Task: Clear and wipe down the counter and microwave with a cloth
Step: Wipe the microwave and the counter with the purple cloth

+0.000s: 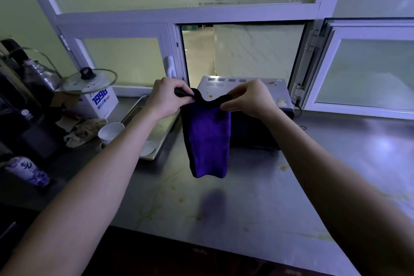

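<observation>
Above the counter (pixel 224 208), both hands (pixel 165 98) pinch the cloth's (pixel 207 141) top edge.

A single view, worn on the person's head, looks forward and down along both forearms (wide-angle, so straight edges bow). The left hand (pixel 164 98) and right hand (pixel 248 98) sit close at mid-frame, with the bench (pixel 246 204) below them and the window frame (pixel 188 14) beyond.

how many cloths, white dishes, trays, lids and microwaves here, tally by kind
cloths: 2, purple cloth pinched by left hand and right hand, rag
white dishes: 2, cup, small dish
tray: 1
glass lid: 1
microwave: 1
total: 7
</observation>
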`<state>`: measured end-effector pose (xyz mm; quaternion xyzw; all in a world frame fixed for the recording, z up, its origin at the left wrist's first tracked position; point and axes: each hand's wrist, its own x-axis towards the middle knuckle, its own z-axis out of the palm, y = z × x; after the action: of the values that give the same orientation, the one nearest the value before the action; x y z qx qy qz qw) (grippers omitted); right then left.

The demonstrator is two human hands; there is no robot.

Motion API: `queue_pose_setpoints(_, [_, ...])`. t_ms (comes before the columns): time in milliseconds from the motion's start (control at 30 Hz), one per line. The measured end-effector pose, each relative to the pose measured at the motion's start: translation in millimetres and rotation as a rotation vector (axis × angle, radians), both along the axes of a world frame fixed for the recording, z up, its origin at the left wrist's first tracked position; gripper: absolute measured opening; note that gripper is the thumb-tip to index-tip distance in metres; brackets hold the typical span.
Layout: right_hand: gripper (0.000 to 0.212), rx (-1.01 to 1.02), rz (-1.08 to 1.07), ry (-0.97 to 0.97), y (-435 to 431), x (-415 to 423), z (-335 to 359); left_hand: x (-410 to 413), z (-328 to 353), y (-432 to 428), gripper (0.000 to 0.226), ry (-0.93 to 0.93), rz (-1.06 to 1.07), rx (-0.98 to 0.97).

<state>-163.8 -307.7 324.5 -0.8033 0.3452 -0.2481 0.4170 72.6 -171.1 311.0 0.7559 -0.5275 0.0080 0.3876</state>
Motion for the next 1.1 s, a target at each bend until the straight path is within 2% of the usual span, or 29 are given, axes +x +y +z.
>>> queue_pose_setpoints(67, [0.008,-0.158,-0.027,0.041,1,1,-7,0,-4,2,0.02,0.021,0.019,-0.03])
queue_pose_setpoints(167, [0.015,-0.344,-0.061,0.068,-3,-1,-18,1,-10,8,0.034,0.028,0.027,-0.023])
queue_pose_setpoints(233, [0.018,-0.423,0.028,0.151,-4,-4,-28,1,-13,12,0.037,0.028,0.017,0.044])
queue_pose_setpoints(367, [0.017,-0.387,0.076,0.146,-1,-18,-53,-3,-24,14,0.025,0.044,-0.05,0.114])
queue_pose_setpoints(600, [0.017,-0.317,0.095,0.104,-2,-51,-70,-23,-32,14,0.021,0.124,-0.152,0.18])
queue_pose_setpoints(833, [0.008,-0.071,0.122,0.166,-16,-82,-79,-42,-51,-19,0.02,0.108,-0.277,0.325])
queue_pose_setpoints(1100, [0.015,-0.19,0.006,0.329,-56,-75,-138,-58,-123,-83,0.024,-0.04,-0.195,0.416])
